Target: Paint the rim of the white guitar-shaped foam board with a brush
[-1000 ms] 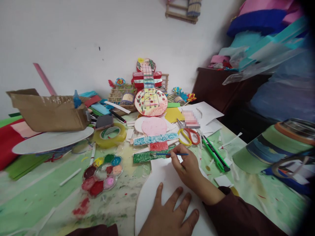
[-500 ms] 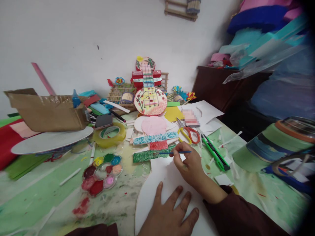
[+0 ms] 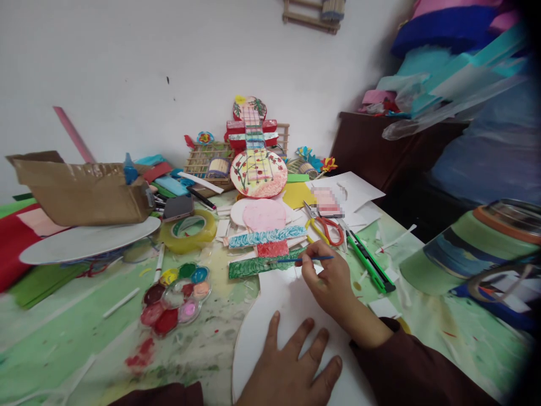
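Note:
My right hand [image 3: 327, 282] pinches a thin blue paintbrush [image 3: 313, 259], whose tip rests on the green painted strip [image 3: 257, 266] of a craft piece. That piece also has a blue-white wavy strip [image 3: 266, 237], a red patch [image 3: 273, 249] and a pink disc [image 3: 265, 215]. My left hand [image 3: 291, 366] lies flat with fingers spread on a white board [image 3: 279, 307] at the table's near edge. A round paint palette [image 3: 175, 298] with red, pink, green and blue wells sits to the left of both hands.
Yellow-and-red scissors [image 3: 325, 230] and a green utility knife [image 3: 369, 265] lie just right of the brush. A tape roll [image 3: 188, 231], a phone [image 3: 179, 207], a cardboard box [image 3: 84, 192] on a white oval board, and painted models [image 3: 257, 169] crowd the back. A striped container [image 3: 477, 254] stands at right.
My right hand and the brush have slid a little to the right along the green strip. My left hand has stayed flat on the white board.

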Demonstrator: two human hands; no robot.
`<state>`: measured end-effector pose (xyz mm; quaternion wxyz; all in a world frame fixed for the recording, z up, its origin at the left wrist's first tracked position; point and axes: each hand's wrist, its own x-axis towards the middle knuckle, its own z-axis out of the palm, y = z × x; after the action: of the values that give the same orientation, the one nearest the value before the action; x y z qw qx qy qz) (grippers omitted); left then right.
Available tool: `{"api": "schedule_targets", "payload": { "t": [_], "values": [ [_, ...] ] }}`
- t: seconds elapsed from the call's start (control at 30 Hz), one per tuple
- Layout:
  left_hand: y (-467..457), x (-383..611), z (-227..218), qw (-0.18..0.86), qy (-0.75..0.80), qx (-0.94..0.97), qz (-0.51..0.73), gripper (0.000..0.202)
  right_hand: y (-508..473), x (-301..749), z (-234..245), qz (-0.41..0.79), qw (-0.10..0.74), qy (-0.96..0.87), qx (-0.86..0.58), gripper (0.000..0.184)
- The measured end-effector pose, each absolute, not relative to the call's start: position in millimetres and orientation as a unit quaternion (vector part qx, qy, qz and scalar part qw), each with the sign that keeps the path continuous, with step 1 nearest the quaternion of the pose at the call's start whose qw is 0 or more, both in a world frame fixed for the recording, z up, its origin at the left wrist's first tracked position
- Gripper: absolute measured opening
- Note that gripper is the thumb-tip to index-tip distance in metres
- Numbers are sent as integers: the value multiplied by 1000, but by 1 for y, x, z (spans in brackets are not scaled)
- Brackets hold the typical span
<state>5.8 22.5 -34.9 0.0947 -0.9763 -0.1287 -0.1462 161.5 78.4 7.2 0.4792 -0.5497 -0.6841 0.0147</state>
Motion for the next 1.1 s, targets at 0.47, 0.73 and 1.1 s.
{"api": "schedule_targets", "payload": {
  "t": [0.47,0.73,1.1],
  "values": [
    [14,9,-55,67,-190,-961,-191,33,72,146,8,1,525,-694,-492,9],
    [18,11,-38,15,-194,-964,-181,37,91,87,26,138,464,-783,-391,10],
    [19,11,-48,-1,-199,-960,-198,38,125,40,25,179,405,-808,-389,9]
  ]
}}
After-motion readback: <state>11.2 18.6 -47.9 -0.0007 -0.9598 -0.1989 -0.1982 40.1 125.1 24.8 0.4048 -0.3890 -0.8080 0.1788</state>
